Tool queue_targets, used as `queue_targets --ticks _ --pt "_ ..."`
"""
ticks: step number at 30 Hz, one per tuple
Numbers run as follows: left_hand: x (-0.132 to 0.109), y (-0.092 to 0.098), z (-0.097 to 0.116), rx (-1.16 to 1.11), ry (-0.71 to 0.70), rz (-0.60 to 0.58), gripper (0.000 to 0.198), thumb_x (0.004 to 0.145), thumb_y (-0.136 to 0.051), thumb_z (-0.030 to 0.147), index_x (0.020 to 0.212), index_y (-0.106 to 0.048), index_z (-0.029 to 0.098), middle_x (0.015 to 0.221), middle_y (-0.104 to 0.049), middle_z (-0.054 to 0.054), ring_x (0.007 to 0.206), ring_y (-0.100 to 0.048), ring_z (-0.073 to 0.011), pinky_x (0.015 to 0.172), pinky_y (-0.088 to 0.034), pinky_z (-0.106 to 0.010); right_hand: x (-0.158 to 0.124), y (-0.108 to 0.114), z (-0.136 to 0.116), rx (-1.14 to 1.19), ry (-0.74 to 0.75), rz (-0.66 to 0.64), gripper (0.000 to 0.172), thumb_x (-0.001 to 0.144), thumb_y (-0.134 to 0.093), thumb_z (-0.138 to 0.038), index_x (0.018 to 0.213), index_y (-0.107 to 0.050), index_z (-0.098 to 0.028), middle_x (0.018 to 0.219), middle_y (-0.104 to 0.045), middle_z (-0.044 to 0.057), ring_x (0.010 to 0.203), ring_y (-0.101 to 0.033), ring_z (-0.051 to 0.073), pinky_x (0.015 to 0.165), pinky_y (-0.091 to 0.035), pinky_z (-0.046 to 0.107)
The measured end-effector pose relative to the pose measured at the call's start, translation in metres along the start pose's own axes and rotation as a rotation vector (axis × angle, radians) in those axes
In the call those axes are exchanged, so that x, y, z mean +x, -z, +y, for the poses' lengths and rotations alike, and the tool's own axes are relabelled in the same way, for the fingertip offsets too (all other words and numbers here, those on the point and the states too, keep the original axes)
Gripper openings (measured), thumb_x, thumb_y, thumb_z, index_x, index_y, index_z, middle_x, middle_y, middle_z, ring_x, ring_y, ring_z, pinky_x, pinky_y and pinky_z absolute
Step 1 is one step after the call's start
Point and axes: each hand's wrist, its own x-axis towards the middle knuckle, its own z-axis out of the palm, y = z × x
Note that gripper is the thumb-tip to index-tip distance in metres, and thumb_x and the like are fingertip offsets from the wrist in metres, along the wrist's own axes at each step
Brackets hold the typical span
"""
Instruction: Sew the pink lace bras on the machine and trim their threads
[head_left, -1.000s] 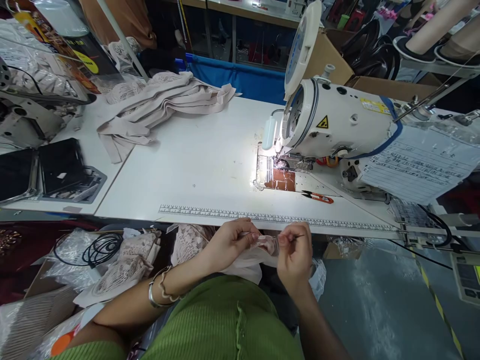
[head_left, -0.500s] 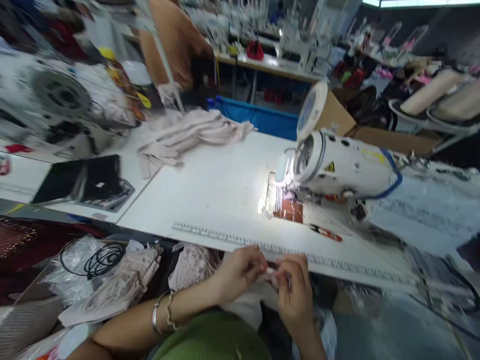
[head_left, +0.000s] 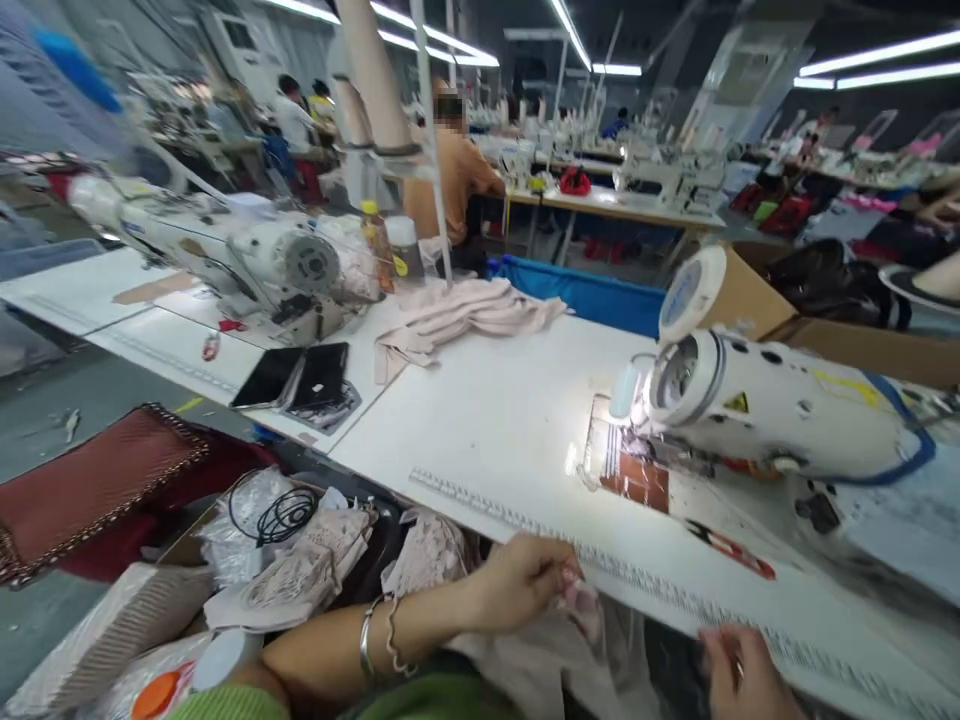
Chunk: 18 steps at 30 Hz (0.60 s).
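My left hand (head_left: 529,580) is closed in a pinch on the edge of a pale pink fabric piece (head_left: 589,650), just in front of the table's near edge. The cloth hangs down over my lap. Apart from it, at the lower right, my right hand (head_left: 750,672) has its fingers bent together and is blurred; whatever they grip, if anything, does not show. Beyond my hands stands a white sewing machine (head_left: 780,400), its lamp lighting the needle area. Orange-handled thread snips (head_left: 731,550) lie on the table in front of it.
A ruler strip (head_left: 510,520) runs along the table's near edge. Pink cloth (head_left: 472,315) lies at the back of the white table (head_left: 480,410). Lace pieces (head_left: 300,565) fill a box at lower left. Another sewing machine (head_left: 247,250) stands left; a person (head_left: 442,175) sits beyond.
My right hand has come away from my left and moved right. The left hand still holds the fabric. The camera view has tilted up and turned left.
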Motion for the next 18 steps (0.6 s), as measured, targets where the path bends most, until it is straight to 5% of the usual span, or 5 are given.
queue_targets --ticks 3,7,12,18 --pt "0.003 -0.004 0.005 -0.055 -0.012 -0.031 0.044 0.095 -0.053 0.056 0.078 -0.058 0.015 0.072 -0.056 -0.001 0.068 -0.048 -0.0133 0.066 -0.038 -0.024 -0.009 0.002 -0.043 0.159 -0.056 -0.031 0.028 0.087 -0.059 -0.052 0.083 -0.063 -0.025 0.058 -0.067 0.001 0.048 -0.061 0.020 0.050 -0.045 0.029" --pt "0.007 -0.007 0.007 -0.086 0.011 -0.069 0.046 0.093 -0.054 0.060 0.082 -0.060 0.015 0.076 -0.055 -0.001 0.071 -0.048 -0.0146 0.069 -0.039 -0.025 -0.009 -0.022 -0.089 0.469 0.109 -0.225 0.038 0.098 -0.047 -0.050 0.086 -0.068 -0.022 0.068 -0.068 0.002 0.061 -0.062 0.017 0.062 -0.049 0.027" --pt "0.005 -0.002 0.009 -0.060 0.022 -0.096 0.037 0.097 -0.051 0.048 0.082 -0.060 0.016 0.078 -0.057 -0.001 0.073 -0.050 -0.0149 0.070 -0.039 -0.026 -0.009 -0.027 -0.089 0.571 0.125 -0.174 0.039 0.100 -0.051 -0.044 0.070 -0.056 -0.021 0.060 -0.053 -0.003 0.055 -0.049 0.013 0.053 -0.038 0.024" --pt "0.004 -0.007 0.015 -0.027 0.028 -0.093 0.029 0.099 -0.047 0.036 0.081 -0.059 0.017 0.076 -0.057 -0.001 0.070 -0.052 -0.0141 0.069 -0.040 -0.025 -0.015 -0.023 -0.097 0.490 0.282 -0.068 0.013 0.099 -0.057 -0.030 0.091 -0.062 -0.023 0.078 -0.056 -0.001 0.066 -0.053 0.013 0.061 -0.043 0.026"
